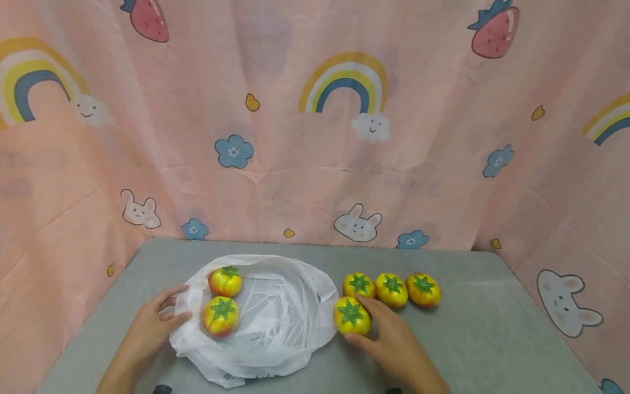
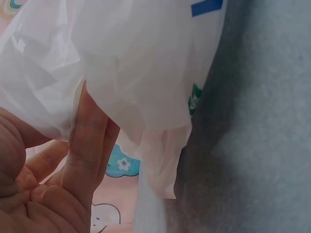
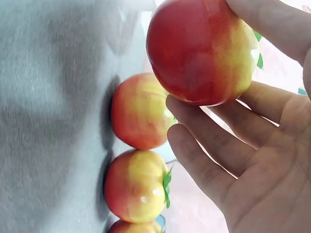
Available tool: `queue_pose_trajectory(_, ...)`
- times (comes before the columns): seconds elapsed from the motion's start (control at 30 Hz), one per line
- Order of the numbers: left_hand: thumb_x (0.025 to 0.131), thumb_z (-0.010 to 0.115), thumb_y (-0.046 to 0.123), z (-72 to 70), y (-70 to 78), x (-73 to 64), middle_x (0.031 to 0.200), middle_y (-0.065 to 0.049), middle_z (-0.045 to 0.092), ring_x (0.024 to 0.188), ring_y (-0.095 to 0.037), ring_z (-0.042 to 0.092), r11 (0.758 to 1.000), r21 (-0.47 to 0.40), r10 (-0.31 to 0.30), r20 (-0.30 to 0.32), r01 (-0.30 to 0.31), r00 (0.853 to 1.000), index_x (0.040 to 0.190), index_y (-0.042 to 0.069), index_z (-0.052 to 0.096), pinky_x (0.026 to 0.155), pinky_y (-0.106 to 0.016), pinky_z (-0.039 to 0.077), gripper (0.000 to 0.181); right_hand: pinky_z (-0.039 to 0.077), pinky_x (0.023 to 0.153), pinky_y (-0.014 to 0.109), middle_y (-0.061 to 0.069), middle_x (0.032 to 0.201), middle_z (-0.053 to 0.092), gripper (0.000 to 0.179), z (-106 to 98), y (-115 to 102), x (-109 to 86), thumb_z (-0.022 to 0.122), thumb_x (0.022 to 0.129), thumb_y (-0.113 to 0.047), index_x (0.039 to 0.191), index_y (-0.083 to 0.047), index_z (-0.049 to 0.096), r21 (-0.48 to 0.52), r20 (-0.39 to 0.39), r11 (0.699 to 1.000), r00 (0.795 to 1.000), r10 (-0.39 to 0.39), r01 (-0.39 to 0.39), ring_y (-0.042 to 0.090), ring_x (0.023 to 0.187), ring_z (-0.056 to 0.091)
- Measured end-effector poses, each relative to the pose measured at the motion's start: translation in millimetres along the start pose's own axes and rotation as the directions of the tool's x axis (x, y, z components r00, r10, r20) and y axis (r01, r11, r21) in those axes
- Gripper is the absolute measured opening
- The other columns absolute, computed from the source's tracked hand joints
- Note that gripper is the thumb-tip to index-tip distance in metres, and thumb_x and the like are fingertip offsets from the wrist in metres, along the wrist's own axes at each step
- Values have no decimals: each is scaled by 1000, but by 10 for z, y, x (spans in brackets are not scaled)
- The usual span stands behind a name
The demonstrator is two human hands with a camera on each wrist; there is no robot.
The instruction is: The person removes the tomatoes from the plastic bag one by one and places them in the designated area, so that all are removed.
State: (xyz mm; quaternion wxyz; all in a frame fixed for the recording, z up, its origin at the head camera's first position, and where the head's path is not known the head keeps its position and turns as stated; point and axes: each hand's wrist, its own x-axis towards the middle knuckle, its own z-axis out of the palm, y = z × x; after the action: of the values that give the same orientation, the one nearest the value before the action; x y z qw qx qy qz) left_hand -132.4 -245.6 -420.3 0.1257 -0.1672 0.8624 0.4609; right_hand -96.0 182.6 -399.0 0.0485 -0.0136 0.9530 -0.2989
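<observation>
My right hand (image 1: 389,342) is grasping a yellow-and-red fruit (image 1: 352,318) with a green leafy top, thumb on one side and fingers on the other. The fruit is just beside the right edge of the white plastic bag (image 1: 261,355); I can't tell whether the two touch. My left hand (image 1: 153,324) is at the left side of the bag, fingers unclenched, touching the plastic with thumb and forefinger spread apart. The bag's mouth gapes wide, and two similar fruits (image 1: 220,316) sit inside, near its left edge. Right of the bag, past the fruit I'm holding, three more fruits (image 1: 391,291) stand side by side, leaves up. Bag and row both rest on the grey surface (image 1: 492,328), and a pink curtain (image 1: 295,186) with rainbows and rabbits hangs behind the bag.
</observation>
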Motion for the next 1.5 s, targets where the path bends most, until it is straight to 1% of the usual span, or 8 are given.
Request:
queue_pose_trajectory(0.23, 92, 72, 31, -21, 0, -10, 151, -33, 33, 132, -51, 46, 1000, 17, 5, 0, -5, 1000, 154, 14, 33, 94, -46, 58, 76, 42, 111, 59, 4, 149, 52, 79, -56, 73, 24, 82, 77, -48, 144, -21, 51, 14, 16, 1000, 999, 28, -28, 29, 136, 50)
queue_pose_trajectory(0.43, 92, 72, 30, -19, -15, -15, 150, -32, 35, 131, -50, 48, 1000, 17, 19, -3, -19, 1000, 154, 14, 33, 93, -45, 58, 75, 43, 109, 62, 7, 152, 49, 80, -91, 141, 40, 81, 77, -51, 144, -23, 49, -9, 25, 999, 999, 36, -36, 32, 137, 48)
queue_pose_trajectory(0.67, 91, 72, 32, -12, -18, -6, 151, -33, 34, 130, -50, 48, 999, 34, 17, -6, -17, 1000, 154, 14, 33, 93, -46, 58, 76, 46, 106, 60, 6, 148, 51, 76, -118, 213, 37, 81, 77, -50, 142, -23, 53, -24, 11, 1000, 1000, 4, -4, 29, 130, 53)
queue_pose_trajectory(0.9, 92, 72, 31, 8, -27, 2, 150, -33, 35, 130, -51, 48, 999, 36, 16, -8, -16, 1000, 154, 13, 33, 93, -46, 58, 75, 47, 105, 59, 4, 144, 52, 75, -108, 275, 59, 83, 74, -50, 139, -26, 55, -12, 13, 1000, 1000, 18, -18, 24, 124, 55)
queue_pose_trajectory(1.17, 91, 72, 31, 32, -21, 0, 151, -32, 35, 130, -49, 50, 1000, 24, 13, -16, -13, 1000, 154, 14, 34, 92, -45, 58, 75, 46, 107, 59, 1, 139, 56, 75, -99, 336, 58, 85, 72, -47, 137, -23, 57, -21, 26, 1000, 999, -22, 22, 23, 123, 56)
queue_pose_trajectory(1.37, 91, 72, 34, 29, -26, 3, 152, -32, 34, 130, -50, 48, 1000, 20, 10, -17, -10, 1000, 155, 16, 33, 95, -47, 56, 76, 46, 107, 57, 0, 137, 59, 73, -66, 329, 84, 89, 70, -41, 134, -24, 58, -12, 38, 1000, 999, 19, -19, 21, 122, 56)
queue_pose_trajectory(1.5, 91, 72, 33, 30, -32, 8, 152, -32, 34, 129, -49, 49, 1000, 9, 8, -17, -8, 1000, 154, 16, 34, 95, -48, 55, 76, 47, 106, 56, 0, 135, 61, 73, -43, 328, 94, 90, 68, -37, 132, -22, 59, -3, 48, 999, 998, 48, -48, 21, 120, 58)
